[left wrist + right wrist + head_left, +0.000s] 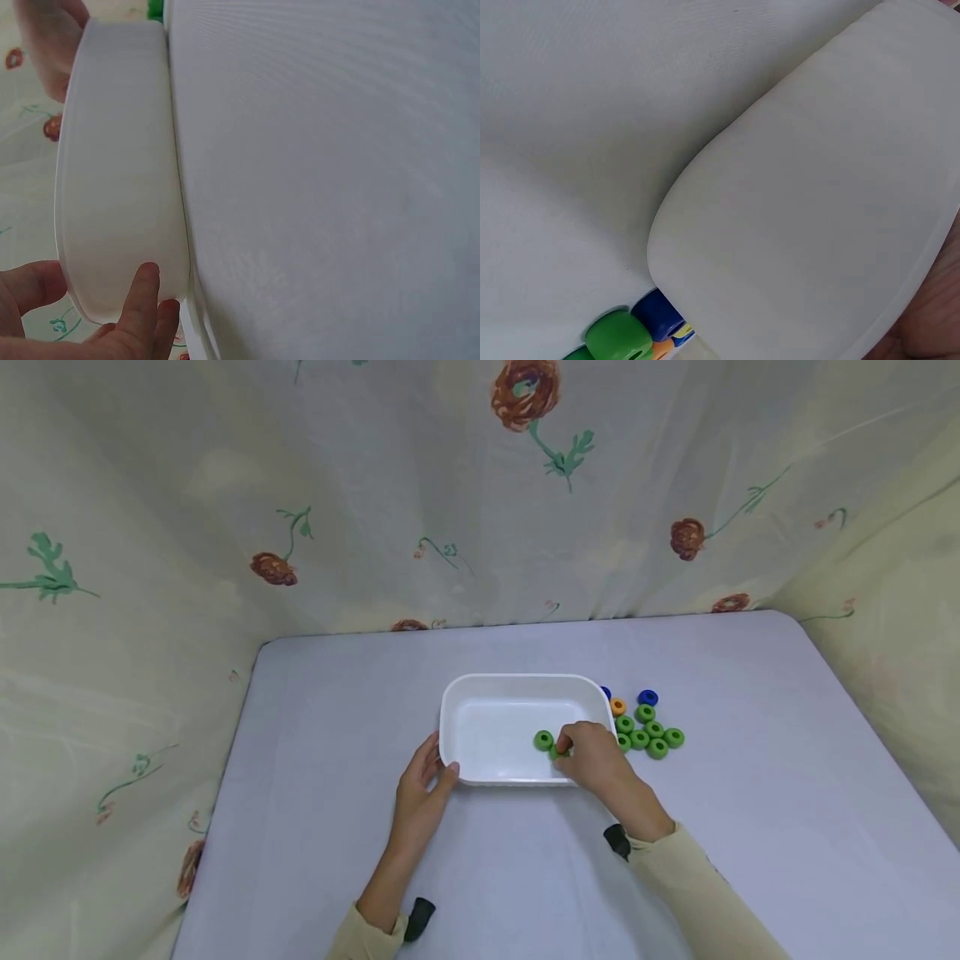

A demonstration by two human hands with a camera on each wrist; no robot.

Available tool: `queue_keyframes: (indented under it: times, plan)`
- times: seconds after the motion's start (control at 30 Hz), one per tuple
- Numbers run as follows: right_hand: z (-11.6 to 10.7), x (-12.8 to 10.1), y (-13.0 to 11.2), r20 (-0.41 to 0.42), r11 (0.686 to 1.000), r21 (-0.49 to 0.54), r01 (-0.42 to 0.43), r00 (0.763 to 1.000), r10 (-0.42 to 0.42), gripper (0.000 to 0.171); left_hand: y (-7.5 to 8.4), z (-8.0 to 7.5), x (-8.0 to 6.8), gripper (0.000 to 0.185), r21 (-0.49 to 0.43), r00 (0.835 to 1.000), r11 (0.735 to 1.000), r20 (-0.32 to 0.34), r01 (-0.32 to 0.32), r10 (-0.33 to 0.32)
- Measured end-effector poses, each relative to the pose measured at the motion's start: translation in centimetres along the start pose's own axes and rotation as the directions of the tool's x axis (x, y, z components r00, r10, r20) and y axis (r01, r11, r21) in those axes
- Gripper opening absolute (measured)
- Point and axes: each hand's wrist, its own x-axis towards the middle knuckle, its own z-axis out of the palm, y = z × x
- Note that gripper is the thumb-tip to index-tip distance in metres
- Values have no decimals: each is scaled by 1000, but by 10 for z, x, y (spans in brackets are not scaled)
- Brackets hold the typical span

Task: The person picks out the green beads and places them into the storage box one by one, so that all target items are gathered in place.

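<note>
A white tray (480, 689) sits mid-table. My left hand (438, 760) clasps its near left corner, fingers along the left side and thumb on the front wall; the left wrist view shows a finger (142, 300) lying on the tray's outer wall (120, 187). My right hand (564, 748) reaches over the tray's near right part and pinches a green ring (557, 752) just above the floor. Another green ring (543, 740) lies inside the tray beside it. The right wrist view shows only the tray's outer wall (817, 210), with a green ring (617, 336) and a blue ring (658, 313) below it.
Right of the tray lies a cluster of several green rings (648, 735), with an orange ring (618, 705) and a blue ring (647, 697) behind them. Flowered curtains (480, 485) close in the table's back and sides. The lilac tabletop (750, 827) spreads around.
</note>
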Motion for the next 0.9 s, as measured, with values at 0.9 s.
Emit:
queue_keyframes:
  times: [0.9]
  plan:
    - [-32,-30,27,-466,980,201,3,880,93,22,-3,0,0,58,28,1000,1000,-5,-14,14]
